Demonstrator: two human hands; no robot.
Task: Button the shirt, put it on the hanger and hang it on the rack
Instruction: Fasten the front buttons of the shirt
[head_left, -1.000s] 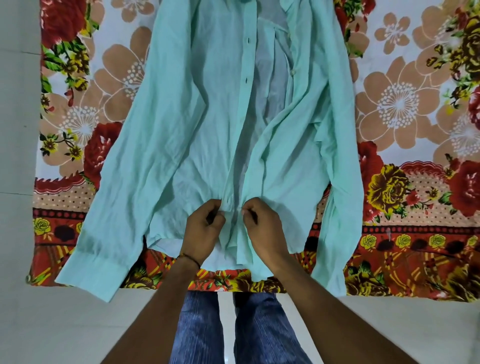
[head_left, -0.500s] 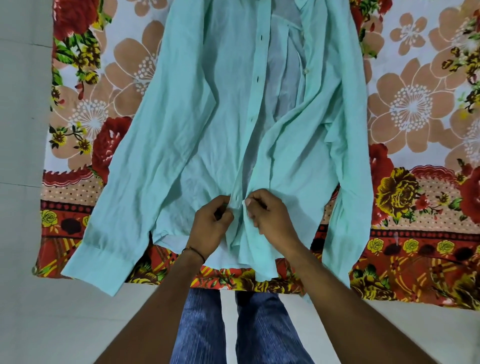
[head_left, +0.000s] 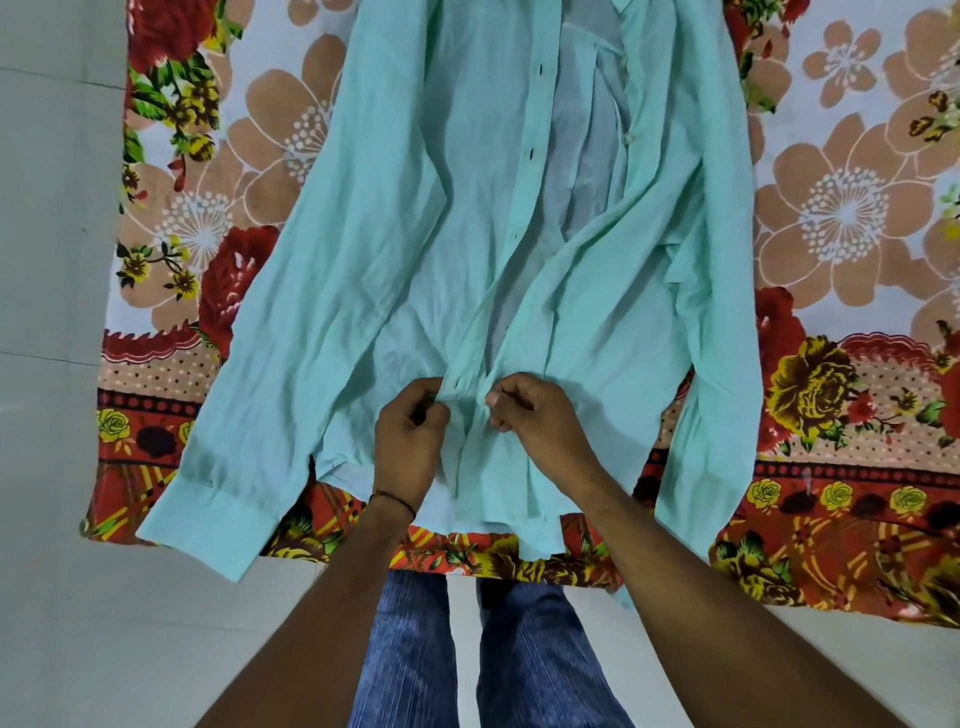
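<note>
A mint green long-sleeved shirt (head_left: 395, 249) lies face up on a floral sheet, its front open above my hands, with buttonholes showing on the left placket and one button on the right. My left hand (head_left: 410, 436) pinches the left placket near the hem. My right hand (head_left: 535, 421) pinches the right placket beside it. The two edges meet between my thumbs; whether a button is through there is hidden. No hanger or rack is in view.
The floral sheet (head_left: 841, 218) covers a low surface. Pale floor tiles (head_left: 57, 322) lie at left and in front. My legs in blue jeans (head_left: 415, 649) stand at the sheet's near edge.
My hands stay pinched on the two plackets near the hem and have drawn a little closer. The view has shifted slightly, so the shirt sits a little more to the right.
</note>
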